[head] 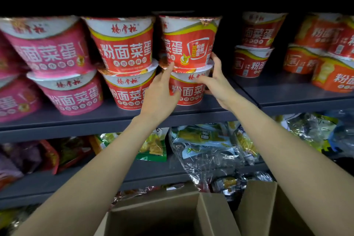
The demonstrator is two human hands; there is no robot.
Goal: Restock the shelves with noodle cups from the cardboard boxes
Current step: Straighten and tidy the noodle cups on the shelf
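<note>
An open cardboard box (162, 214) sits lowest; above it, the left hand (159, 96) and right hand (216, 80), fingers straight, touch the top red cup (189, 42) stacked on another cup (186, 90).

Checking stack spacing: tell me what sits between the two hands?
In the head view, the red noodle cup stack: left hand and right hand flank the upper cup and the lower cup.

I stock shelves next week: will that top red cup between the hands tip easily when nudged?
Probably, somewhat. The top red cup stands on its narrow base atop the lower cup's lid, wide rim uppermost, so likely top-heavy. Its glossy film wrap may be slippery. Both hands steady its sides.
</note>
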